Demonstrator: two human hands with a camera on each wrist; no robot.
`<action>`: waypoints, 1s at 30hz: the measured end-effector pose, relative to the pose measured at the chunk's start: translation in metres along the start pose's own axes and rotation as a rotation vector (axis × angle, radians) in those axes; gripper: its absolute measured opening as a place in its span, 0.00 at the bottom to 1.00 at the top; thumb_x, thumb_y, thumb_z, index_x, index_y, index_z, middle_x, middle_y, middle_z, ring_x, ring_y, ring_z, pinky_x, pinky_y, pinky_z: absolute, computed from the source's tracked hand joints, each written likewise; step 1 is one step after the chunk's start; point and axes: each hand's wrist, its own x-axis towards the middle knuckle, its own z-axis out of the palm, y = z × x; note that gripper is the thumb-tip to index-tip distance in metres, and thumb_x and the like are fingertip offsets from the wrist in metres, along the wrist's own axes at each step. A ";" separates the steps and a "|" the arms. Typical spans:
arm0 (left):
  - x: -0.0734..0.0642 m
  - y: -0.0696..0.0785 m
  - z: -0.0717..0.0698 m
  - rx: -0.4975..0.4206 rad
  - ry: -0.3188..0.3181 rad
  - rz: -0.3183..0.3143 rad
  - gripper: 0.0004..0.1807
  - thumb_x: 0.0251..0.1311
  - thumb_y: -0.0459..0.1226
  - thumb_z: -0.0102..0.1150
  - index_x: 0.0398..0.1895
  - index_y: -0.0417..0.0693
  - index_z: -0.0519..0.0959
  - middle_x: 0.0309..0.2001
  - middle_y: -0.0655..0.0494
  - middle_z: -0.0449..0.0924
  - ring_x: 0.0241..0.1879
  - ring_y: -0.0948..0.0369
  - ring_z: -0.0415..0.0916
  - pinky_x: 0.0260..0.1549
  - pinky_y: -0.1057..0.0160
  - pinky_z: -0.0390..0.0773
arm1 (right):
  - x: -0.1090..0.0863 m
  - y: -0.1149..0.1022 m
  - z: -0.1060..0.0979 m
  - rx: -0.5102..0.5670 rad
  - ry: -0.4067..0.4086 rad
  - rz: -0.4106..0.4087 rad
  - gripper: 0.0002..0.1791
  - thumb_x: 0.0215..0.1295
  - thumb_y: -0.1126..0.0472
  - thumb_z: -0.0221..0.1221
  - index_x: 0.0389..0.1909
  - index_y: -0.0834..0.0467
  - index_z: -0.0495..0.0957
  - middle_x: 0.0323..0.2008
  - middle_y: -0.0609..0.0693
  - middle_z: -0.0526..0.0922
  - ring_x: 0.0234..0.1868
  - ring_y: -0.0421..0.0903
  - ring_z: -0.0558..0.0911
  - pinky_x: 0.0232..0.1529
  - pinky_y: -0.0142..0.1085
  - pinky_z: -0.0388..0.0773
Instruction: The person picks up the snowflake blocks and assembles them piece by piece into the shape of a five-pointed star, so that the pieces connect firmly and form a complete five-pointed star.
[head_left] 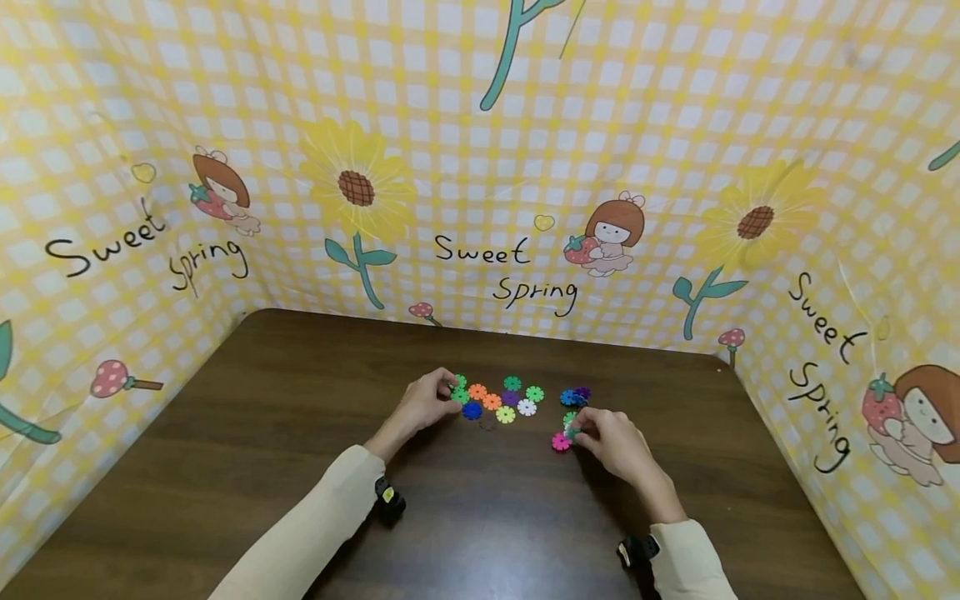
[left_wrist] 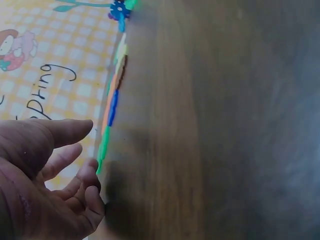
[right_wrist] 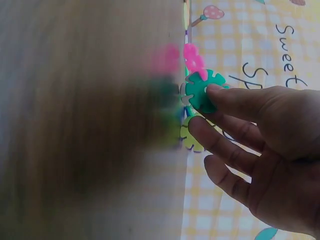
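Checked cloth (head_left: 465, 167) with printed sunflowers (head_left: 356, 189) and black lettering (head_left: 483, 251) hangs behind and beside the brown table (head_left: 480, 525).

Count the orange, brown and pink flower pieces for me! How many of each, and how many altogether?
Orange pieces: 2
Brown piece: 1
Pink piece: 1
Total: 4
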 end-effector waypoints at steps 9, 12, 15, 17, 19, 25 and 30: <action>0.003 -0.001 -0.003 0.149 -0.025 0.037 0.15 0.59 0.36 0.71 0.50 0.52 0.84 0.45 0.51 0.76 0.45 0.53 0.72 0.43 0.50 0.74 | -0.001 0.004 -0.010 -0.027 0.009 0.010 0.06 0.62 0.65 0.68 0.36 0.51 0.83 0.32 0.41 0.84 0.35 0.41 0.83 0.32 0.42 0.79; 0.000 0.002 -0.002 0.186 -0.018 0.024 0.13 0.60 0.36 0.71 0.48 0.53 0.84 0.44 0.51 0.74 0.44 0.54 0.71 0.42 0.51 0.73 | 0.001 0.001 -0.015 -0.015 0.004 0.017 0.06 0.62 0.65 0.68 0.38 0.53 0.83 0.33 0.43 0.83 0.35 0.41 0.82 0.34 0.43 0.79; -0.003 0.003 -0.001 0.203 -0.011 0.012 0.11 0.60 0.37 0.70 0.46 0.53 0.84 0.44 0.52 0.73 0.42 0.55 0.70 0.42 0.52 0.72 | 0.005 -0.007 -0.017 -0.008 0.006 0.019 0.06 0.63 0.64 0.68 0.40 0.55 0.83 0.35 0.45 0.83 0.36 0.42 0.82 0.34 0.42 0.79; -0.004 0.003 -0.001 0.216 -0.009 0.014 0.12 0.60 0.36 0.70 0.46 0.53 0.83 0.43 0.52 0.73 0.42 0.55 0.70 0.41 0.52 0.71 | 0.009 -0.013 -0.017 -0.001 0.005 0.013 0.06 0.63 0.64 0.68 0.40 0.55 0.83 0.36 0.45 0.83 0.36 0.43 0.82 0.33 0.42 0.79; -0.005 0.003 0.000 0.230 -0.011 0.020 0.13 0.61 0.36 0.69 0.49 0.53 0.83 0.44 0.52 0.73 0.41 0.55 0.70 0.41 0.52 0.72 | 0.013 -0.020 -0.014 0.009 -0.003 0.002 0.06 0.64 0.64 0.67 0.40 0.55 0.83 0.36 0.45 0.83 0.36 0.43 0.82 0.32 0.41 0.79; -0.008 0.005 0.003 0.254 -0.032 0.002 0.12 0.60 0.37 0.69 0.48 0.51 0.83 0.44 0.52 0.73 0.42 0.55 0.70 0.41 0.53 0.73 | 0.033 -0.036 0.001 0.065 -0.052 -0.046 0.04 0.66 0.65 0.66 0.40 0.55 0.83 0.33 0.43 0.83 0.34 0.41 0.80 0.33 0.39 0.77; -0.011 0.006 0.005 0.286 -0.037 -0.004 0.11 0.59 0.38 0.72 0.42 0.48 0.80 0.47 0.48 0.73 0.43 0.53 0.71 0.44 0.50 0.74 | 0.051 -0.043 0.014 0.135 -0.099 -0.068 0.04 0.66 0.65 0.65 0.40 0.58 0.83 0.34 0.44 0.84 0.35 0.41 0.81 0.37 0.39 0.79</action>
